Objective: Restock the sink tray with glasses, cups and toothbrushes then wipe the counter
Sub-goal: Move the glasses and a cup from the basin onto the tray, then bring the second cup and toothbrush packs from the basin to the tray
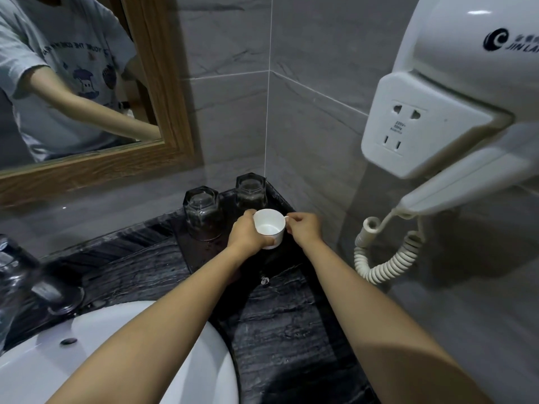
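White china cup (269,228) sitting mid-frame, held over the front part of the dark tray (280,196) in the corner. Left hand (248,231) wrapped round the body, fingers curled shut on it; right hand (304,228) pinching the little handle between thumb and finger, the rest loosely folded. Can't tell if the base is already down on the tray or a hair above, since the left hand hides the bottom edge.

Just behind the cup, two dark glasses: left glass (202,215) and back glass (251,193), both apparently upside down, the back one nearly touching the cup rim in the picture. Biggest worry, honestly: nudging the cup forward and clinking that back glass, maybe chipping or tipping something. Pretty cramped back there against the tiled wall.

Also looks wet. Droplets on the tray near the left glass and a shiny blob on the marble surface (285,330) lower down, so a slippery landing and a sliding cup seem plausible if let go too early.

Over on the right of the frame, curly hairdryer cord (388,258) dangling close to the right forearm. Easy to snag on the way out and drag across the tray. No toothbrushes visible anywhere, and no cloth either, so plenty left to do. White sink (122,345) in the lower left, well clear of all this.
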